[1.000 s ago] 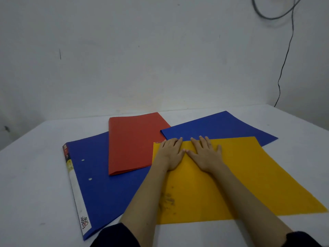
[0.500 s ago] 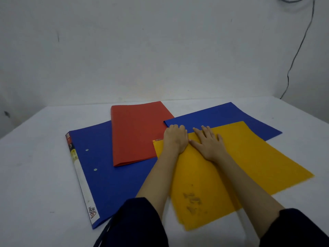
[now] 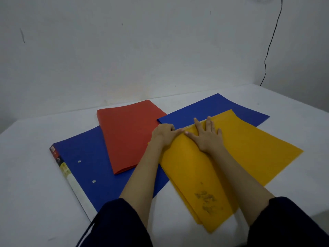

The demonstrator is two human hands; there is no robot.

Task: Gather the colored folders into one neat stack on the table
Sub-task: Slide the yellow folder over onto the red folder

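Note:
A yellow folder lies at an angle on the white table, one corner pointing toward me, with scuff marks near that corner. My left hand is curled over its far left edge, thumb on top. My right hand presses flat on it, fingers spread. The yellow folder overlaps a thin blue folder behind it. It also overlaps a large blue binder with a white spine label on the left. A red folder rests on the binder, just left of my left hand.
A grey wall stands close behind the table. A black cable hangs down the wall at the right. Bare tabletop shows to the left of the binder and at the far right.
The yellow folder has turned counterclockwise under my hands, its right end swinging away from me. My left hand went from flat to curled on the folder's edge.

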